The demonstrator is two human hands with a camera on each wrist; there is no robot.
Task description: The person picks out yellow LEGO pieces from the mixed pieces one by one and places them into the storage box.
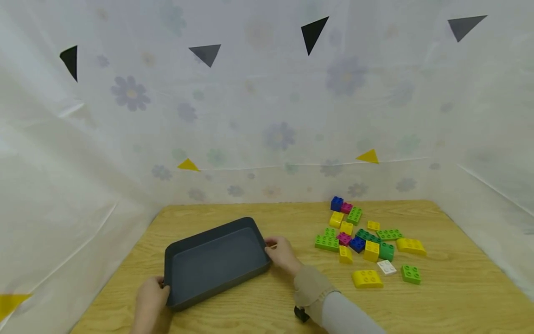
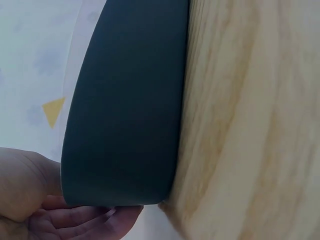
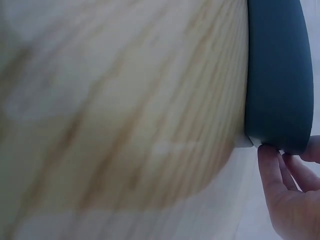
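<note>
A dark grey rectangular tray [image 1: 219, 260] sits at a slant on the wooden table, its right end farther back than its left. My left hand [image 1: 150, 297] grips the tray's left end near the front corner, the thumb at the rim. In the left wrist view, the fingers [image 2: 95, 220] of that hand lie against the outside of the wall. At the opposite end, my right hand [image 1: 284, 254] pinches the right wall. The right wrist view shows its fingertips [image 3: 267, 155] on the outside of the tray's end, with the thumb over the rim partly cut off.
Right of the tray lie several toy building bricks in a loose group, among them a yellow brick [image 1: 367, 279], a white brick [image 1: 386, 267], a light green brick [image 1: 410, 274] and a blue brick [image 1: 337, 203]. A flower-patterned curtain [image 1: 267, 116] surrounds the table [image 1: 292, 218].
</note>
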